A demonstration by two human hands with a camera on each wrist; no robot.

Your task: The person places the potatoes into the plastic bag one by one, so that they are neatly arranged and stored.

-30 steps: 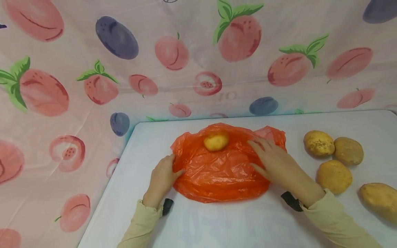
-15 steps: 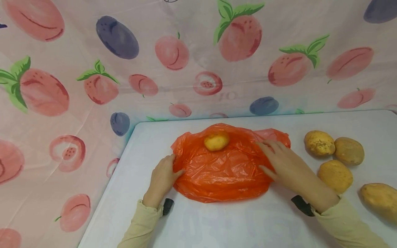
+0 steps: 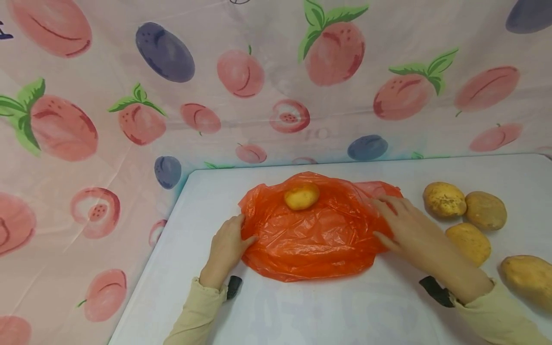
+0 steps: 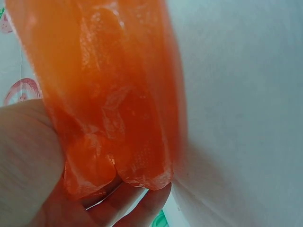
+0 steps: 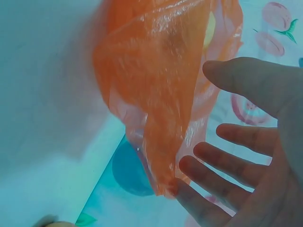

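A thin red-orange plastic bag [image 3: 310, 239] lies spread on the table, its mouth gaping upward. A potato [image 3: 302, 196] rests toward the back of the bag. At the bag's left edge my left hand [image 3: 226, 247] holds the film, thumb in front and fingers behind it; the left wrist view shows the bag [image 4: 113, 94] between thumb and fingers. My right hand [image 3: 407, 230] is at the bag's right side with fingers spread. In the right wrist view the little finger of that hand [image 5: 255, 165] is by the bag's edge; whether it touches cannot be told.
To the right are several loose potatoes: one at the back [image 3: 444, 200], one beside it [image 3: 486, 211], one partly behind my right forearm [image 3: 470, 243] and one near the right edge [image 3: 528, 280]. A fruit-print cloth [image 3: 267, 72] hangs behind the white table [image 3: 302, 316].
My right hand has shifted rightward, away from the bag's middle. The bag's right edge moved slightly right at first. My left hand and the potato in the bag stay put.
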